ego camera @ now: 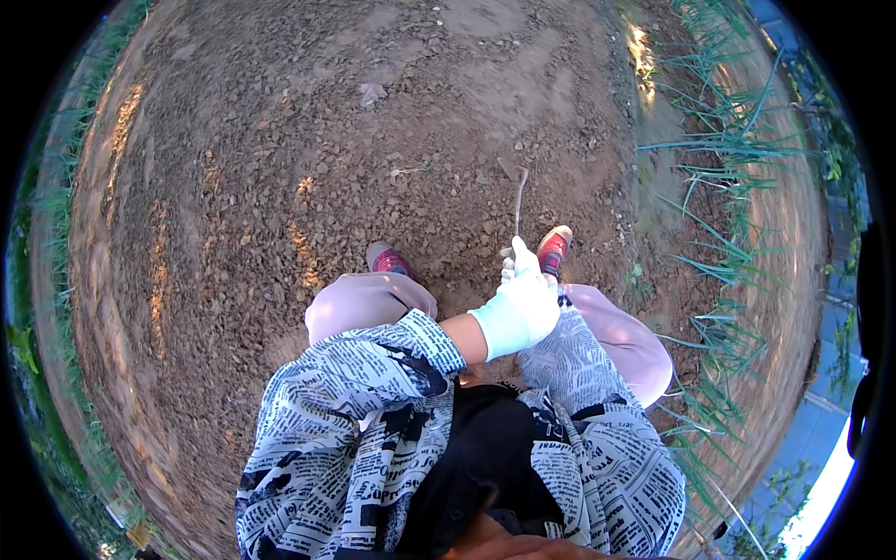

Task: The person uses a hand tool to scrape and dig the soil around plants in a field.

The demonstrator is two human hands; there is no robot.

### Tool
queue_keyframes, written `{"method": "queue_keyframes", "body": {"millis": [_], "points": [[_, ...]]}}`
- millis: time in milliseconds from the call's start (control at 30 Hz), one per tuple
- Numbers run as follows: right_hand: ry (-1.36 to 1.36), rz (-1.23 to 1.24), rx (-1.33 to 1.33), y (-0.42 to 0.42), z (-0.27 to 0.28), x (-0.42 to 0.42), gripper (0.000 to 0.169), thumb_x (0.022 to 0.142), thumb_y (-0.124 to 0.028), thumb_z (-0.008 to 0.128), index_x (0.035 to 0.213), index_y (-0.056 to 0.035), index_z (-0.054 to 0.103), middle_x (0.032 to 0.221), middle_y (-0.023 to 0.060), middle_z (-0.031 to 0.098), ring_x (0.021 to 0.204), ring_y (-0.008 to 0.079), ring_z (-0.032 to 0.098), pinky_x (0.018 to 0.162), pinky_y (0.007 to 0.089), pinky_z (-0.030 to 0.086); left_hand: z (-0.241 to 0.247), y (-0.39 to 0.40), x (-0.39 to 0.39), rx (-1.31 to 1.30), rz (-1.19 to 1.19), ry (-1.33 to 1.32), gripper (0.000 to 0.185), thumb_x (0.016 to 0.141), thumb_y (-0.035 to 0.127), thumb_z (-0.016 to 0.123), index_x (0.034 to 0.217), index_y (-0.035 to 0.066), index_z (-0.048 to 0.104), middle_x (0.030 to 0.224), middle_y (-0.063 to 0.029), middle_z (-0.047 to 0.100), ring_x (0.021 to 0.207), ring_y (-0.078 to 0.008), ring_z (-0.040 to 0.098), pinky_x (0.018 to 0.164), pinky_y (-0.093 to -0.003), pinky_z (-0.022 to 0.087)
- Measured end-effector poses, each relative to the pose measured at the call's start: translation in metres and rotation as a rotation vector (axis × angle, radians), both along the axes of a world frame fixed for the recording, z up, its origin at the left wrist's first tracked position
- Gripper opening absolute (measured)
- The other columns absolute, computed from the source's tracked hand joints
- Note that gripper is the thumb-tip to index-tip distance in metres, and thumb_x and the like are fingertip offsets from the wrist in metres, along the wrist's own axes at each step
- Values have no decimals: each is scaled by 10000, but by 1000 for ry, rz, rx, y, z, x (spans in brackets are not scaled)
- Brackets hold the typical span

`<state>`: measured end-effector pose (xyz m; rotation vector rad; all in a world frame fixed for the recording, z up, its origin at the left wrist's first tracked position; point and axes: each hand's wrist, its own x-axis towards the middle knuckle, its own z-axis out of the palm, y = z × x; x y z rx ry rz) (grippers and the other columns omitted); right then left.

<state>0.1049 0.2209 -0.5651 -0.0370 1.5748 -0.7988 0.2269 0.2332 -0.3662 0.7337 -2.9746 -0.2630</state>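
Note:
Both of my hands are close together in front of my right knee. My left hand [535, 308], in a white glove, reaches across my body and lies against my right hand and its sleeve cuff [564, 302]. Its fingers are hidden, so its grip cannot be told. My right hand [519, 257], gloved too and partly covered by the left, is closed on a small hand hoe. The thin bent metal shaft [519, 203] points forward from the fingers. The hoe's blade [509, 166] is hard to make out against the brown soil [448, 203]; whether it touches the ground is unclear.
My red shoes [553, 248] stand apart on crumbly soil. A row of green onion-like plants [735, 238] runs along the right, with blue-grey paving [836, 350] beyond. Ahead lie a small uprooted sprig [409, 170] and a pale scrap [372, 93]. More greenery [66, 189] lines the left.

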Motion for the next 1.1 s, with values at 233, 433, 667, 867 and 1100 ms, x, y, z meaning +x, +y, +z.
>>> {"method": "queue_keyframes", "body": {"millis": [233, 433, 667, 867, 1100], "points": [[186, -292, -276, 35, -7, 18, 413, 868, -442, 514, 834, -33, 562, 501, -9, 448, 393, 104, 392, 374, 263, 340, -16, 10, -7, -99, 72, 99, 290, 744, 137, 502, 877, -106, 590, 875, -326, 567, 770, -292, 593, 638, -329, 508], [-280, -426, -202, 27, 41, 1, 406, 865, -450, 519, 820, -48, 554, 488, -24, 418, 374, 92, 363, 350, 238, 318, -8, 20, -3, -190, 36, 94, 223, 734, 127, 513, 801, -69, 595, 743, -161, 593, 725, -283, 588, 644, -350, 490], [-440, -333, -144, 31, 9, -13, 448, 841, -507, 534, 811, -60, 554, 478, -40, 389, 330, 93, 301, 306, 245, 240, 6, 18, 11, 328, -227, 30, 336, 754, 320, 588, 730, -12, 637, 693, -136, 594, 717, -288, 590, 669, -384, 488], [-566, -648, -178, 35, -9, -78, 427, 840, -453, 566, 837, -27, 544, 481, -48, 388, 336, 75, 324, 305, 225, 263, 6, 0, 2, 149, -181, 125, 370, 800, 410, 538, 715, 65, 640, 694, -98, 586, 678, -263, 596, 653, -380, 462], [-718, -483, -592, 31, 144, -109, 398, 846, -422, 575, 866, -26, 545, 505, -58, 384, 327, 40, 317, 282, 201, 263, 6, -16, 9, 187, 33, -292, 367, 844, 360, 485, 715, 73, 675, 755, -134, 644, 713, -290, 635, 649, -402, 504]]}}
